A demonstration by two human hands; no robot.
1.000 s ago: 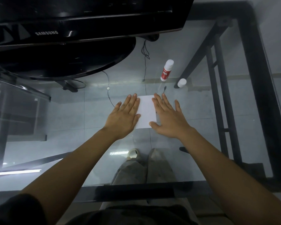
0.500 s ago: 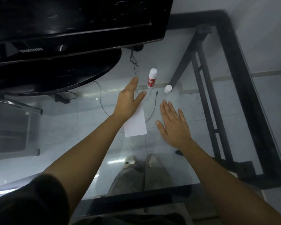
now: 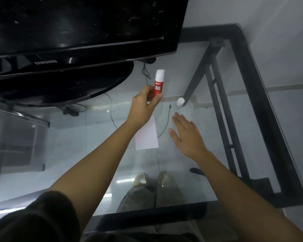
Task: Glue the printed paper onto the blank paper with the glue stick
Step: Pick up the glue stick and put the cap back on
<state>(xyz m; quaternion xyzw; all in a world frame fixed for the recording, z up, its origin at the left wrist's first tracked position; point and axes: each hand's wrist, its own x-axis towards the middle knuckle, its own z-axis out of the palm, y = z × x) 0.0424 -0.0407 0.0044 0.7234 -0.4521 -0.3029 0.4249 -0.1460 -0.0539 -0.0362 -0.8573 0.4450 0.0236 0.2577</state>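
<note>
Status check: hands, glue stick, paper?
Left hand gripping red-and-white glue stick. Right hand open, empty. White paper sheet flat on glass table. Small white cap off, nothing blocking.

Left hand (image 3: 143,103) has now grasped the glue stick (image 3: 158,84)

Red glue stick (image 3: 158,85) with white end, white paper (image 3: 146,137), seemingly white cap (image 3: 180,101).

Left hand (image 3: 143,103) raised, fingers (image 3: 157,100) closed in grip; right hand (image 3: 186,135) flat, fingers spread.
</note>
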